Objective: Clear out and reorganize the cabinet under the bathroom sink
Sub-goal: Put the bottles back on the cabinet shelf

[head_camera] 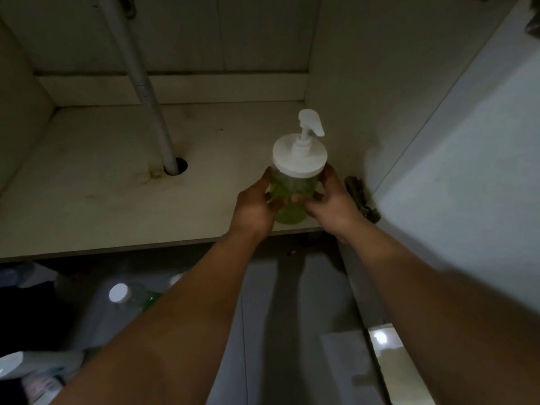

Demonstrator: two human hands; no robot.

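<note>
A clear pump bottle [292,185] holds green liquid and has a wide white lid and white pump head. It stands upright near the front right of the cabinet floor [102,182]. My left hand [254,206] grips its left side. Around the right side wraps my right hand [333,204]. Whether the bottle's base touches the floor is hidden by my fingers.
A white drain pipe [146,92] slants down through a hole in the cabinet floor left of centre. A metal hinge [361,200] sits on the right wall by the open door [467,185]. Bottles with white caps [119,293] lie on the room floor at lower left.
</note>
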